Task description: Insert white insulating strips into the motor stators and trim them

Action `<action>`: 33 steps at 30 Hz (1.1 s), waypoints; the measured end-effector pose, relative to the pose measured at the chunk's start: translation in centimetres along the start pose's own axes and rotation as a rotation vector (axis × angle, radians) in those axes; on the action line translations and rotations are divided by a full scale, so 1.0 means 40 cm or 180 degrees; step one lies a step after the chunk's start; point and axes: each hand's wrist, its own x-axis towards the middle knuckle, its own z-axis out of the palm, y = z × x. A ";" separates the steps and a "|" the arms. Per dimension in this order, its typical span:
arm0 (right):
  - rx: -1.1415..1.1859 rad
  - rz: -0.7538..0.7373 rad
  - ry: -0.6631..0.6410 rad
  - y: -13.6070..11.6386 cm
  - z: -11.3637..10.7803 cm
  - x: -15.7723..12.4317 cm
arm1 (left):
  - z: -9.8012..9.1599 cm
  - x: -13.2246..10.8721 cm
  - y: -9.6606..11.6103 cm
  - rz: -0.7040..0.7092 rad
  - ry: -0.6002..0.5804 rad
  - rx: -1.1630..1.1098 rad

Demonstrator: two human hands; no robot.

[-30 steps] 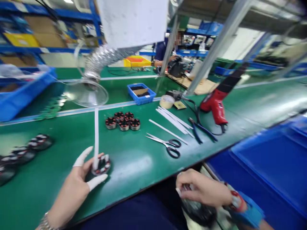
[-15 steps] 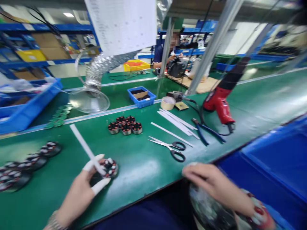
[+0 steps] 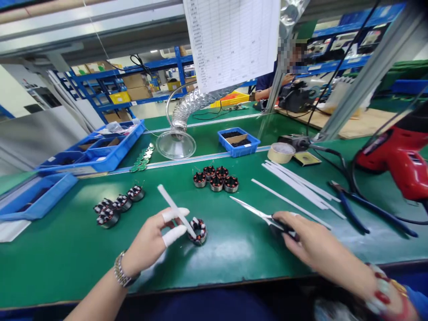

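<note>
My left hand [image 3: 154, 237], with white finger cots on thumb and forefinger, pinches a white strip [image 3: 174, 209] that runs down into a small wound stator [image 3: 198, 231] lying on the green bench. My right hand [image 3: 309, 244] lies over the handles of the scissors [image 3: 254, 211], fingers curled onto them; the blades point left along the bench. A cluster of several more stators [image 3: 216, 178] sits further back in the middle. Another row of stators [image 3: 117, 206] lies to the left.
Long white strips [image 3: 302, 188], blue-handled pliers [image 3: 354, 208], a tape roll [image 3: 281, 152] and a red heat gun [image 3: 399, 164] lie to the right. Blue trays [image 3: 100, 148] stand at left, a small blue bin [image 3: 238, 141] and a clear extraction funnel [image 3: 175, 143] behind. Another person works at a far bench.
My right hand rose from my lap onto the scissors on the bench. My left hand tilted the white strip leftwards while staying at the stator. My head moved, and the view shifted left.
</note>
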 end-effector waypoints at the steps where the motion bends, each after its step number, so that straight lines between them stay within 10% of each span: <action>1: 0.0280 -0.0122 -0.0139 -0.030 -0.009 -0.001 | 0.002 0.011 0.011 0.0058 -0.0084 -0.0097; 11: 0.0974 0.0115 -0.1220 -0.205 -0.002 -0.016 | 0.045 0.077 0.019 0.0064 -0.0234 -0.0607; 21: 0.0542 -0.0351 -0.0675 -0.139 -0.038 0.012 | 0.031 0.054 0.022 -0.0051 -0.0286 -0.0793; 33: 0.0305 -0.0833 -0.0983 -0.135 -0.007 0.041 | -0.009 0.027 -0.007 -0.0160 0.0052 -0.1086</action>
